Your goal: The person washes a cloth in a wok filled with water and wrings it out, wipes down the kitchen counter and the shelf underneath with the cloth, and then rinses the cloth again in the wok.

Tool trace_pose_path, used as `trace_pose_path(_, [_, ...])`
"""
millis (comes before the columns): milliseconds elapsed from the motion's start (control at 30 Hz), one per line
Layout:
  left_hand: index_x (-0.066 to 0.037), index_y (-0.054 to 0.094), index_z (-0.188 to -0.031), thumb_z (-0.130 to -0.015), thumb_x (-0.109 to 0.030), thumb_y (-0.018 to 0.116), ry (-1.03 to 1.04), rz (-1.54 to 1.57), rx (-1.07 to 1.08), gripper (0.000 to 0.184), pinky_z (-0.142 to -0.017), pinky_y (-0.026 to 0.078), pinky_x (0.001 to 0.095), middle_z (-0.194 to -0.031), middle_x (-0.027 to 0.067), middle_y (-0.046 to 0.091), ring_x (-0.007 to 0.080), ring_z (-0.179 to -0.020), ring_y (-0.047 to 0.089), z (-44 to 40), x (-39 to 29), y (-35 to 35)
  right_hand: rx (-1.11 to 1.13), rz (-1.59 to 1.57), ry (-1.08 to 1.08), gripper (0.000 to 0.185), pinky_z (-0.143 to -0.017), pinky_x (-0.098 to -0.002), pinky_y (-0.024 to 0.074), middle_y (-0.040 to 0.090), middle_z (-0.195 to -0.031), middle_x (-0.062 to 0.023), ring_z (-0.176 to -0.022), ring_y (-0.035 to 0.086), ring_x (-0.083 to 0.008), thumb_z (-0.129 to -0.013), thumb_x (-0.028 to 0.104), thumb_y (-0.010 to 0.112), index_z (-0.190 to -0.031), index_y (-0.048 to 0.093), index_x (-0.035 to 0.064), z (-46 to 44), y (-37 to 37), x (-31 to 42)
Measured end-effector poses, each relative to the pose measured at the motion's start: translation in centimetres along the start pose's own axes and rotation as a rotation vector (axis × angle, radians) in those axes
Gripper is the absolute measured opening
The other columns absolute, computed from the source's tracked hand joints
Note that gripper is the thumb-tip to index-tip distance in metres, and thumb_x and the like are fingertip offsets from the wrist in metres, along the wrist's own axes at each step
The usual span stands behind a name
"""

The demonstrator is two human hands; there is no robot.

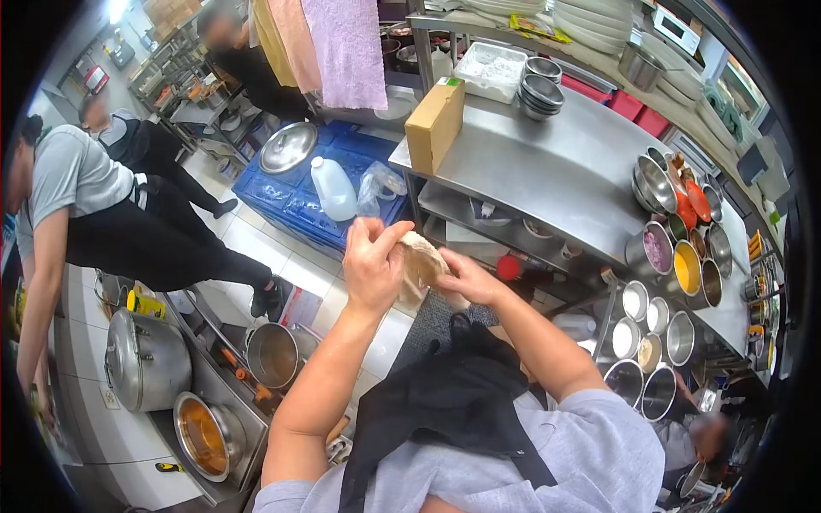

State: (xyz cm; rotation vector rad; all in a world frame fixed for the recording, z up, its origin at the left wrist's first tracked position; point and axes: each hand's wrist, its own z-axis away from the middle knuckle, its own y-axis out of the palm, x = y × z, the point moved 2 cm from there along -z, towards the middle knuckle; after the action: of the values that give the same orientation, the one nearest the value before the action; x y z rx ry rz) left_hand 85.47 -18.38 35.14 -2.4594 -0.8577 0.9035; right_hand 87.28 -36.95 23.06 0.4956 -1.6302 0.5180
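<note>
Between my two hands, held up in front of my chest, hangs a pale, floppy piece of dough (417,262). My left hand (373,267) pinches its upper left edge, fingers curled. On the other side, my right hand (470,278) grips the right edge with thumb and fingers. The dough sags between them, and its underside is partly hidden by my hands. Beyond my left hand, a large translucent plastic jug (333,190) stands on a blue chest (265,205), beside a crumpled clear plastic bag (380,188).
At right runs a steel counter (547,171) with a cardboard box (434,128) and several bowls. Left of me are a pot (272,357), a pressure cooker (147,359) and a bowl of orange liquid (205,436). A co-worker (128,197) bends over at far left; other people stand farther off.
</note>
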Motion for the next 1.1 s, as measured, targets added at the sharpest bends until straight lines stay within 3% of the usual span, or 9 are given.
trace_pose_path(100, [-0.005,0.071,-0.112,-0.087,0.003,0.062,-0.198,0.232,0.007,0.029,-0.060,0.049,0.0306,-0.079,0.0059,0.062,0.0175,-0.069,0.061,-0.4,1.9,2.6,0.103,-0.269,0.075,0.078,-0.096,-0.0307,0.0405,0.056,-0.119,-0.0042,-0.108,0.050,-0.0138,-0.095,0.069,0.044,-0.135,0.050,0.0021,0.1,-1.7,-2.7])
trace_pose_path(167, [-0.003,0.065,-0.123,-0.098,-0.005,0.058,-0.565,0.623,0.056,0.026,-0.072,0.053,0.0279,-0.096,0.0046,0.068,0.0123,-0.085,0.065,0.4,3.4,4.6,0.164,-0.335,0.133,0.082,-0.102,-0.0327,0.0400,0.057,-0.126,-0.0060,-0.115,0.051,-0.0158,-0.095,0.071,0.042,-0.139,0.048,0.0020,-0.5,-2.6,-3.3])
trace_pose_path(333, [-0.001,0.046,-0.142,-0.105,-0.024,0.051,-0.733,1.028,0.128,0.044,-0.095,0.051,0.0312,-0.121,0.0087,0.063,0.0162,-0.110,0.062,-0.2,6.1,7.2,0.341,-0.625,0.197,0.093,-0.107,-0.0385,0.0406,0.052,-0.138,-0.0144,-0.129,0.052,-0.0251,-0.091,0.072,0.043,-0.152,0.027,0.0034,-4.2,-2.9,-2.9])
trace_pose_path(467, [-0.004,0.036,-0.149,-0.107,-0.036,0.041,-0.862,1.320,0.116,0.053,-0.103,0.046,0.0384,-0.130,0.0108,0.059,0.0221,-0.119,0.059,-0.1,7.4,8.3,0.315,-0.877,0.187,0.088,-0.108,-0.0428,0.0401,0.049,-0.144,-0.0122,-0.131,0.050,-0.0269,-0.095,0.058,0.056,-0.155,0.017,0.0062,-6.9,-4.3,-7.1])
trace_pose_path(633, [-0.004,0.035,-0.149,-0.107,-0.034,0.037,-0.936,1.407,-0.030,0.052,-0.106,0.045,0.0418,-0.131,0.0130,0.059,0.0247,-0.121,0.058,-0.4,9.4,9.1,0.315,-0.796,0.121,0.071,-0.105,-0.0427,0.0423,0.050,-0.143,-0.0069,-0.128,0.052,-0.0236,-0.092,0.031,0.070,-0.150,0.034,0.0090,-9.6,-7.2,-6.3])
trace_pose_path(767, [-0.005,0.030,-0.152,-0.107,-0.034,0.032,-0.950,1.442,-0.043,0.053,-0.105,0.045,0.0427,-0.129,0.0145,0.059,0.0269,-0.121,0.058,0.6,13.1,8.9,0.065,-0.477,0.221,0.047,-0.109,-0.0393,0.0386,0.060,-0.131,-0.0090,-0.125,0.054,-0.0214,-0.095,0.017,0.064,-0.137,0.051,0.0005,-10.4,-9.2,-7.2])
trace_pose_path(933, [-0.008,0.029,-0.153,-0.105,-0.047,0.036,-1.001,1.505,-0.123,0.062,-0.104,0.045,0.0481,-0.127,0.0161,0.059,0.0313,-0.121,0.057,0.0,13.7,8.0,-0.297,-0.577,0.184,0.029,-0.102,-0.0361,0.0452,0.063,-0.123,-0.0088,-0.116,0.059,-0.0185,-0.101,0.012,0.054,-0.128,0.055,0.0006,-11.2,-10.3,-7.1])
trace_pose_path(1000, [-0.011,0.031,-0.151,-0.096,-0.046,0.059,-1.029,1.346,-0.190,0.071,-0.102,0.047,0.0484,-0.125,0.0185,0.060,0.0331,-0.116,0.060,-1.7,12.1,8.3,-0.411,-0.561,0.202,0.025,-0.100,-0.0376,0.0473,0.062,-0.118,-0.0089,-0.111,0.060,-0.0195,-0.101,0.010,0.053,-0.124,0.053,0.0015,-11.4,-11.0,-6.7])
trace_pose_path(1100, [-0.007,0.037,-0.148,-0.088,-0.018,0.075,-0.875,1.029,-0.037,0.072,-0.100,0.049,0.0407,-0.123,0.0150,0.059,0.0252,-0.112,0.061,-3.0,12.4,10.0,-0.417,-0.640,0.217,0.033,-0.093,-0.0343,0.0498,0.060,-0.115,-0.0067,-0.107,0.059,-0.0162,-0.095,0.006,0.060,-0.127,0.049,0.0033,-12.0,-12.4,-5.1])
